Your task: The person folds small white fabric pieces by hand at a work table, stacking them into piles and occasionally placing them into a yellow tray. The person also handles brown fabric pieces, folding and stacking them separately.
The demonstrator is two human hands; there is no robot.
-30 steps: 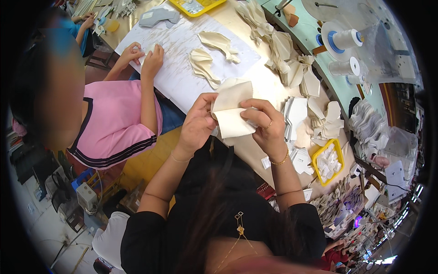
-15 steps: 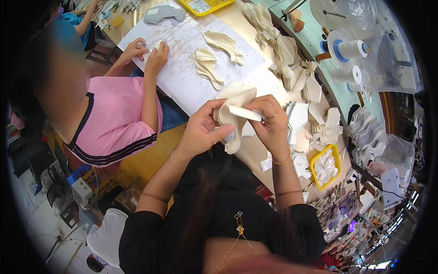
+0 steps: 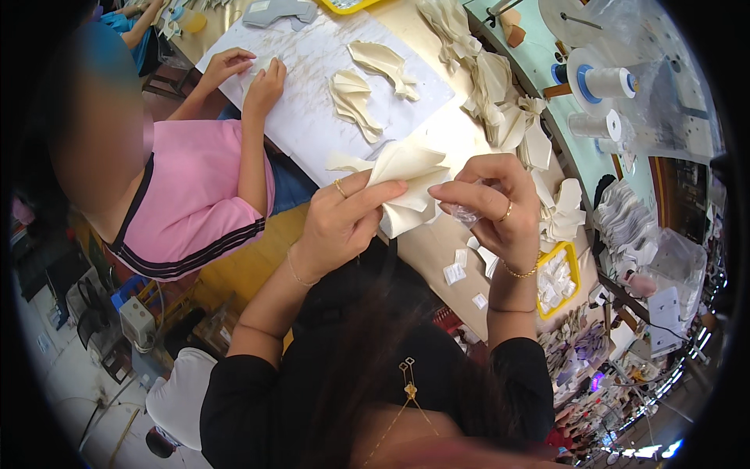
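On the worktop just below our hands lie small white labels bearing faint marks, too small for us to read.

We have a folded cream fabric piece raised in front of us, above the worktop's near edge. Our left hand grips it between thumb and fingers; our right hand pinches crumpled clear film beside its right edge, and we cannot tell whether those fingertips touch the fabric.

The raised fabric covers the near part of a smudged white sheet, where two pleated cream pieces lie apart. Our right wrist partly blocks our view of a yellow tray of small white pieces.

Farther off, grey pieces rest at the sheet's far edge, and loose cream pieces line the worktop's right side. Beyond them stand white thread spools. To our left, a co-worker in a pink top has both hands over the sheet.
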